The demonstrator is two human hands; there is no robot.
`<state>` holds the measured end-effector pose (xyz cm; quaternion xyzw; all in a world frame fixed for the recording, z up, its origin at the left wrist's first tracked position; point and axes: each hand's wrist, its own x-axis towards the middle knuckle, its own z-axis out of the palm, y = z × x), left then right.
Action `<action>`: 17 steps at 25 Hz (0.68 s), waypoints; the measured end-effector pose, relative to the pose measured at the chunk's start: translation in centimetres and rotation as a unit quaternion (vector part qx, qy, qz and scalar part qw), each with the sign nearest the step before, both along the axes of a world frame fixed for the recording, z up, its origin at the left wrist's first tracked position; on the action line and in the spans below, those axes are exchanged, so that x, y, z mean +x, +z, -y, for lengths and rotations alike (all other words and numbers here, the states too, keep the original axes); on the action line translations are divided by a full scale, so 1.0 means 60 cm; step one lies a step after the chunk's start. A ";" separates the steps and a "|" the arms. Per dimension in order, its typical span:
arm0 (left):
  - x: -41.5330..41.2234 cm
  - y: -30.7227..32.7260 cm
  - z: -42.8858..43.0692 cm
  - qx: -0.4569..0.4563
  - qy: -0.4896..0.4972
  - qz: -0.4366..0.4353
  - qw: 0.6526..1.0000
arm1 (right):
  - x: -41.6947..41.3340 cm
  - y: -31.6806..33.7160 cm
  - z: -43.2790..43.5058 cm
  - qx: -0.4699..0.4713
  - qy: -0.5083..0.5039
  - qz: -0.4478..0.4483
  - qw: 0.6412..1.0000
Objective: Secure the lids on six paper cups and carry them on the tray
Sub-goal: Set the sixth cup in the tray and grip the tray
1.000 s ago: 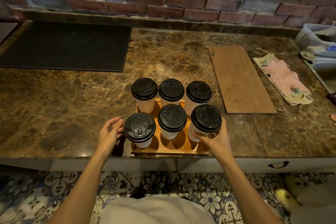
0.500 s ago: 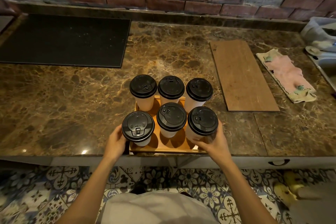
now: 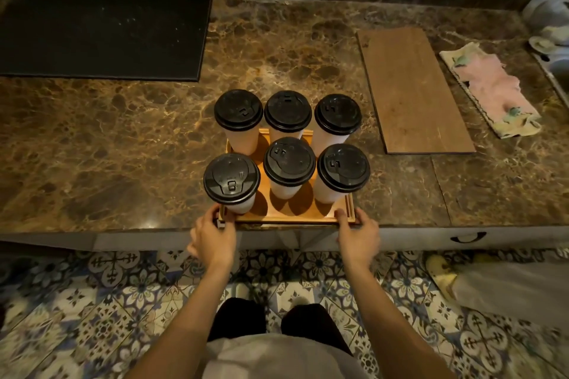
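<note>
Here the left hand [image 3: 212, 240] grips the tray [image 3: 295, 218] at its near left corner, fingers curled round the edge. The right hand [image 3: 358, 235] holds the near right corner, thumb on the rim. Just beyond both hands, six cups [image 3: 284, 190] stand on the tray, each under a black lid [image 3: 289, 160], by the counter [image 3: 123, 148] edge.
</note>
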<state>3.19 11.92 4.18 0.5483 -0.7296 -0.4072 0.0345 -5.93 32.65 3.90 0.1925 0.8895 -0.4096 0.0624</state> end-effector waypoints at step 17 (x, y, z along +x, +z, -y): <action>0.028 -0.034 -0.050 0.158 0.213 -0.244 0.933 | 0.016 -0.039 -0.035 -0.149 -0.057 0.020 0.987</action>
